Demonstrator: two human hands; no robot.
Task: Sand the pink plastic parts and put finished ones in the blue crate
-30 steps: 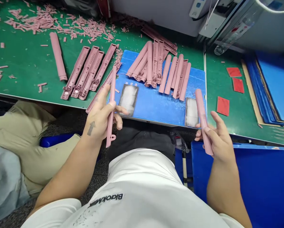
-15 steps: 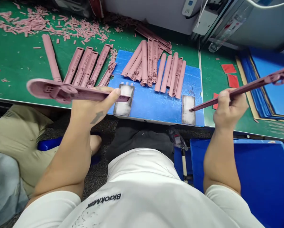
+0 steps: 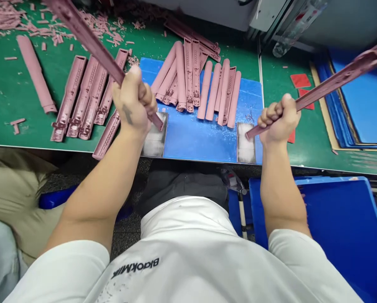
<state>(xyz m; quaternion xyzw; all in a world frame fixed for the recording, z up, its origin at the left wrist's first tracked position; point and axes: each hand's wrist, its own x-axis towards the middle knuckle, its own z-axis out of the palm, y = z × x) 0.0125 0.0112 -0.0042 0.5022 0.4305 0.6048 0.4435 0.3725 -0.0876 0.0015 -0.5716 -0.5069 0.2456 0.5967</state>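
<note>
Head view: two bare forearms reach out over a green workbench (image 3: 5, 92), both hands raised.
Left hand (image 3: 133, 101): clenched around a moulded pink plastic bar (image 3: 87, 38), which slants up and away to the upper left.
Right hand (image 3: 280, 120): clenched around a second pink plastic bar (image 3: 340, 80), which slants to the upper right, its short end jutting toward the mat.
Below the hands: a blue mat (image 3: 201, 143) bearing rows of pink plastic parts (image 3: 180, 75).

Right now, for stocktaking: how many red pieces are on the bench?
3: a red piece and another past the right hand, a third partly behind it. More may be hidden.
</note>
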